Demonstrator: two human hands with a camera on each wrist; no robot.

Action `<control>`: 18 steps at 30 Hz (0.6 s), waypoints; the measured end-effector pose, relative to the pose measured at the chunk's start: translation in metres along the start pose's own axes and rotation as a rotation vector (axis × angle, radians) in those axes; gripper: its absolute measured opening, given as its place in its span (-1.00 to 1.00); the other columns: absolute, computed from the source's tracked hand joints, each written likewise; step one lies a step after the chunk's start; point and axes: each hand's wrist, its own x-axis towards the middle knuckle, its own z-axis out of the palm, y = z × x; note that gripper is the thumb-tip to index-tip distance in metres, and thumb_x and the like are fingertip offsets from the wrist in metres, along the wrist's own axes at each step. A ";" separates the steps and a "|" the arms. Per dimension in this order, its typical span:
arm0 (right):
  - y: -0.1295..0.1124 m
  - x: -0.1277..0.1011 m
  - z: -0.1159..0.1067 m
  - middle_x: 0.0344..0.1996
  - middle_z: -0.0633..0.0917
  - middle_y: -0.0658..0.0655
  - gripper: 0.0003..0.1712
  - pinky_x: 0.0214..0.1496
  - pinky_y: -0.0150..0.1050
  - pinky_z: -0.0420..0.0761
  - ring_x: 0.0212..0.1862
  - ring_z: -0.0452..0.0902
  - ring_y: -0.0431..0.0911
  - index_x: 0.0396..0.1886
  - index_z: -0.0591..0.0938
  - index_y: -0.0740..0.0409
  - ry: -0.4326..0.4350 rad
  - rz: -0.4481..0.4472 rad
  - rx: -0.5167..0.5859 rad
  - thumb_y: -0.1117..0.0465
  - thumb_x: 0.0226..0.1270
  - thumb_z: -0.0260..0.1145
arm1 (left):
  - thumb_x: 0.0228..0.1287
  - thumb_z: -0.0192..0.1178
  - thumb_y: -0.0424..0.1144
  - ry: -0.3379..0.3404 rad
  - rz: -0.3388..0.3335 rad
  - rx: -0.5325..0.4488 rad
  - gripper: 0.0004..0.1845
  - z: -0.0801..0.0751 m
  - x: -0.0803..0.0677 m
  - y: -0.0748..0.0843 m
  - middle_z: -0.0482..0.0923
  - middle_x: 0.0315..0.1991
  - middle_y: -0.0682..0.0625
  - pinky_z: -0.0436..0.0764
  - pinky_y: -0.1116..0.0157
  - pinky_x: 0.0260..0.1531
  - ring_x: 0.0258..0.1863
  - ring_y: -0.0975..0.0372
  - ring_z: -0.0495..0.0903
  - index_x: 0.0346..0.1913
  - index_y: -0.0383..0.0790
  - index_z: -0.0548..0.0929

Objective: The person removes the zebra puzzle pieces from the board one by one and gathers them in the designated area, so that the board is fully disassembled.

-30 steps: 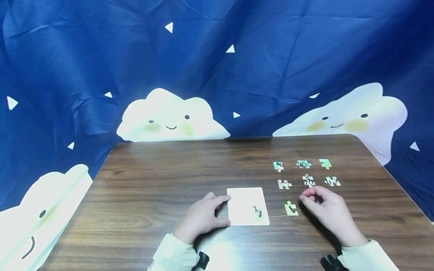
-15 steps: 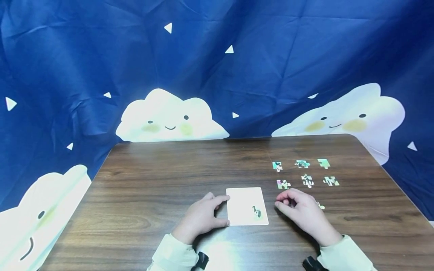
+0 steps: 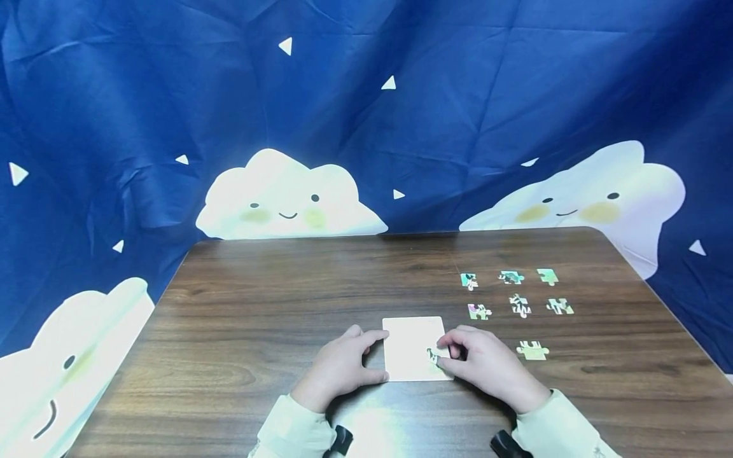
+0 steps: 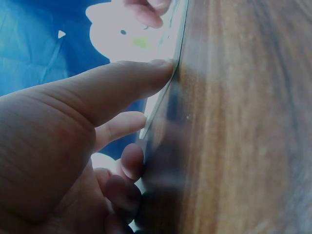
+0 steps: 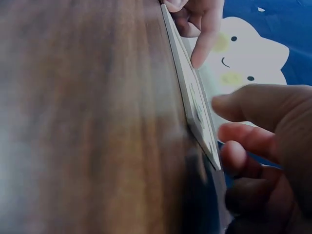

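Board of white rectangular card [image 3: 412,343] lies between both hands, left hand [image 3: 338,369] pinching its left edge, right hand [image 3: 487,366] gripping a small jigsaw piece [image 3: 436,356] at its right.

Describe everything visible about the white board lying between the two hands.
The white board is a thin, flat rectangle with rounded corners, seemingly stiff card. It lies flat on the wooden table, near the front edge. Its face is plain white except for one small dark puzzle piece near its lower right corner. The left hand holds its left edge with thumb and forefinger; the right hand rests at its right edge, fingertips over that piece.
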 end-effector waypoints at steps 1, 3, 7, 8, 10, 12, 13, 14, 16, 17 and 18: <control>-0.001 0.001 0.001 -0.56 0.44 -0.23 -0.81 -0.35 -0.40 0.36 -0.47 0.35 -0.35 -0.40 0.61 -0.17 -0.025 0.001 -0.018 0.08 -0.05 0.44 | -0.18 0.37 0.18 0.000 -0.001 0.000 -0.25 0.000 0.000 0.000 0.30 -0.39 0.18 0.31 0.34 -0.60 -0.60 0.31 0.31 0.21 0.22 0.45; -0.003 0.003 0.001 -0.58 0.42 -0.24 -0.81 -0.36 -0.40 0.36 -0.49 0.34 -0.36 -0.40 0.61 -0.15 -0.062 -0.002 -0.043 0.09 -0.07 0.43 | -0.18 0.37 0.18 0.000 -0.001 0.000 -0.25 -0.001 0.000 0.000 0.30 -0.39 0.18 0.31 0.34 -0.59 -0.59 0.31 0.31 0.21 0.21 0.45; -0.005 0.006 0.000 -0.59 0.41 -0.23 -0.81 -0.38 -0.40 0.35 -0.51 0.32 -0.36 -0.39 0.64 -0.13 -0.102 0.001 -0.047 0.09 -0.07 0.43 | -0.18 0.37 0.18 -0.002 -0.003 0.001 -0.25 -0.001 0.000 0.001 0.29 -0.39 0.18 0.31 0.35 -0.59 -0.59 0.31 0.31 0.21 0.21 0.45; -0.005 0.006 0.000 -0.60 0.41 -0.22 -0.81 -0.38 -0.40 0.35 -0.51 0.32 -0.36 -0.38 0.64 -0.13 -0.109 0.002 -0.043 0.08 -0.07 0.43 | -0.18 0.36 0.18 -0.003 -0.003 0.000 -0.25 -0.002 0.000 0.001 0.29 -0.39 0.18 0.31 0.35 -0.59 -0.59 0.31 0.31 0.21 0.21 0.45; -0.005 0.006 -0.001 -0.60 0.41 -0.21 -0.80 -0.38 -0.40 0.34 -0.51 0.32 -0.35 -0.36 0.65 -0.13 -0.122 0.002 -0.039 0.07 -0.06 0.44 | -0.17 0.36 0.18 -0.003 -0.004 0.002 -0.25 -0.002 0.000 0.001 0.29 -0.39 0.18 0.31 0.35 -0.58 -0.59 0.31 0.32 0.21 0.22 0.45; -0.004 0.005 -0.002 -0.60 0.41 -0.20 -0.78 -0.38 -0.40 0.34 -0.51 0.33 -0.34 -0.35 0.65 -0.14 -0.136 0.000 -0.037 0.06 -0.06 0.45 | -0.17 0.36 0.18 -0.002 -0.005 0.003 -0.26 -0.002 -0.001 0.001 0.29 -0.39 0.18 0.31 0.35 -0.58 -0.58 0.31 0.32 0.21 0.22 0.45; -0.004 0.005 -0.002 -0.60 0.42 -0.20 -0.78 -0.38 -0.40 0.34 -0.50 0.33 -0.34 -0.35 0.65 -0.14 -0.142 -0.001 -0.037 0.06 -0.07 0.45 | -0.18 0.36 0.18 -0.001 -0.005 0.004 -0.26 -0.002 -0.001 0.001 0.29 -0.39 0.18 0.31 0.34 -0.57 -0.58 0.31 0.32 0.21 0.22 0.45; -0.004 0.005 -0.002 -0.60 0.42 -0.20 -0.78 -0.38 -0.40 0.34 -0.50 0.33 -0.34 -0.35 0.65 -0.15 -0.148 -0.001 -0.036 0.06 -0.07 0.46 | -0.18 0.36 0.18 -0.001 -0.005 0.004 -0.26 -0.002 -0.001 0.001 0.30 -0.39 0.18 0.31 0.34 -0.57 -0.58 0.31 0.32 0.21 0.22 0.45; -0.004 0.005 -0.003 -0.60 0.42 -0.20 -0.79 -0.38 -0.40 0.35 -0.51 0.33 -0.35 -0.38 0.64 -0.16 -0.155 0.004 -0.033 0.06 -0.08 0.46 | -0.18 0.36 0.18 0.000 -0.004 0.004 -0.26 -0.002 -0.001 0.001 0.30 -0.38 0.18 0.32 0.34 -0.56 -0.58 0.31 0.32 0.21 0.22 0.45; -0.003 0.005 -0.003 -0.60 0.42 -0.20 -0.79 -0.38 -0.40 0.35 -0.51 0.33 -0.35 -0.39 0.63 -0.16 -0.157 0.009 -0.027 0.06 -0.08 0.46 | -0.18 0.36 0.18 -0.001 -0.004 0.005 -0.26 -0.002 -0.001 0.001 0.30 -0.38 0.18 0.32 0.34 -0.56 -0.58 0.31 0.32 0.21 0.22 0.45; -0.003 0.005 -0.002 -0.60 0.43 -0.20 -0.80 -0.38 -0.40 0.35 -0.51 0.33 -0.35 -0.41 0.62 -0.17 -0.159 0.014 -0.022 0.06 -0.08 0.46 | -0.18 0.36 0.18 -0.001 -0.004 0.005 -0.26 -0.002 -0.001 0.001 0.31 -0.38 0.17 0.32 0.34 -0.55 -0.57 0.31 0.32 0.21 0.22 0.45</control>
